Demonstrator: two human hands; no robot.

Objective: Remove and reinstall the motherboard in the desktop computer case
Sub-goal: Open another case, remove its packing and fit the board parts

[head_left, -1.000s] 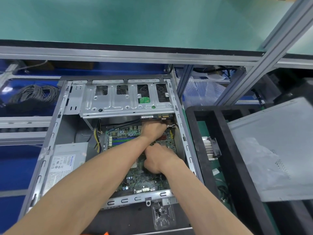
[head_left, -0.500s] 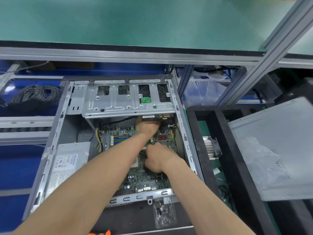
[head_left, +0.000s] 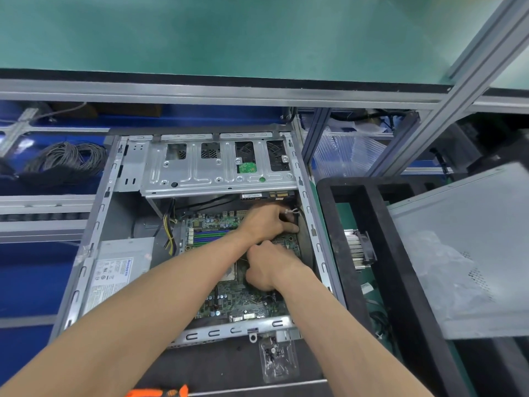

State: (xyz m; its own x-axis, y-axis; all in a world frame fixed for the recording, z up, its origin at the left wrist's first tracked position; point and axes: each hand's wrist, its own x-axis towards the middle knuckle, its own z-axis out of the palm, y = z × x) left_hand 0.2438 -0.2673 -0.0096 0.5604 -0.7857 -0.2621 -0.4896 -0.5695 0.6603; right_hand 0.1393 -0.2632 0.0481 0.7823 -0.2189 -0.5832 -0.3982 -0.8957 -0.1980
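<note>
The motherboard (head_left: pixel 229 299) lies flat inside the open computer case (head_left: pixel 94 224), below the silver drive cage (head_left: pixel 200 170) and beside the grey power supply (head_left: pixel 117 270). Both hands reach onto it. The left hand (head_left: pixel 266 222) rests at the board's far right corner, just under the drive cage, its fingers (head_left: pixel 289 229) stretched toward the case wall near a white cable tie (head_left: pixel 290 211) — whether they pinch anything I cannot tell. The right hand (head_left: pixel 267 267) sits near the board's middle, knuckles up, fingers curled under; what they hold is hidden. Beside the case, on the motherboard's right, a black tray (head_left: pixel 400 282) holds a finned heatsink (head_left: pixel 357 247). A small clear bag (head_left: pixel 279 359) lies on the bench just past the board's near edge.
</note>
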